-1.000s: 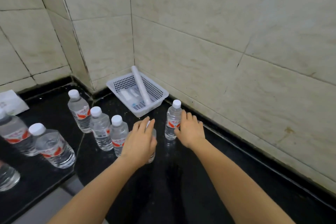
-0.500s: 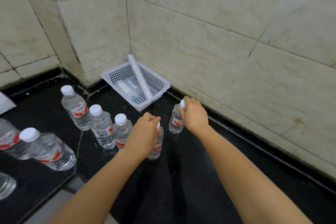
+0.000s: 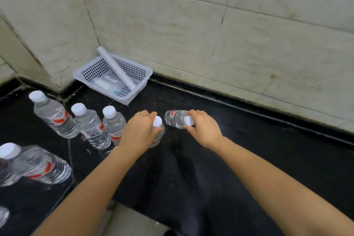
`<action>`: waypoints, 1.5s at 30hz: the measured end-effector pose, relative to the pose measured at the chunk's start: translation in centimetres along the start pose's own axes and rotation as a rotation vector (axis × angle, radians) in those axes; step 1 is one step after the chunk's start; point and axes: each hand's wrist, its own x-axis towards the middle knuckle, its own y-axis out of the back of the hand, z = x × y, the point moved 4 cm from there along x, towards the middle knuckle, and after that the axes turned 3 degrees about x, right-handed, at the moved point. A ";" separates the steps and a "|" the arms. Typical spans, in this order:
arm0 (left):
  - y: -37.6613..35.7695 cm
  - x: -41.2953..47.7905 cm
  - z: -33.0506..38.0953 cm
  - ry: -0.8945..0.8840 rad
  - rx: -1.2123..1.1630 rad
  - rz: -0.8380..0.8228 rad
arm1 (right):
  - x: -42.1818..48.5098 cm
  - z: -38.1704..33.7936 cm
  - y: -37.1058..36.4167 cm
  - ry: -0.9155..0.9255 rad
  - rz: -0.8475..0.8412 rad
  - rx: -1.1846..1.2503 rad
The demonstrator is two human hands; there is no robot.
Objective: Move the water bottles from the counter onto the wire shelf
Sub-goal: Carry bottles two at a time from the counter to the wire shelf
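Clear water bottles with white caps and red labels stand on a black counter (image 3: 249, 140). My left hand (image 3: 138, 132) grips one bottle (image 3: 158, 130) near its neck; the cap shows between my fingers. My right hand (image 3: 205, 130) holds a second bottle (image 3: 175, 119) by the cap end, and this bottle is tipped over so its base points left and away. Three more bottles (image 3: 55, 117) (image 3: 90, 126) (image 3: 114, 126) stand in a row to the left. A larger, blurred bottle (image 3: 36, 165) is close at the lower left. No wire shelf is in view.
A white perforated plastic basket (image 3: 86, 72) sits in the tiled corner, holding a white roll (image 3: 116, 69) and small packets. Tiled walls close off the back and the right. The counter's front edge runs below my forearms, with pale floor under it.
Both hands went from resting beside the bottles to gripping them at the caps. The right-hand bottle has been tipped from upright to nearly horizontal. The view has shifted closer and to the right.
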 end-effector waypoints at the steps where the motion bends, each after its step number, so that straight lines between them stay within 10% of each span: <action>1: -0.1 -0.2 0.3 -0.005 -0.010 0.014 | -0.8 0.4 0.6 -0.018 0.006 0.033; 18: -3.6 -10.0 20.5 -0.157 -0.382 -0.109 | -25.5 12.9 10.3 -0.396 0.028 0.396; 45: -0.7 -22.5 76.2 -0.737 -0.921 -0.096 | -64.9 39.0 44.2 -0.463 0.785 0.326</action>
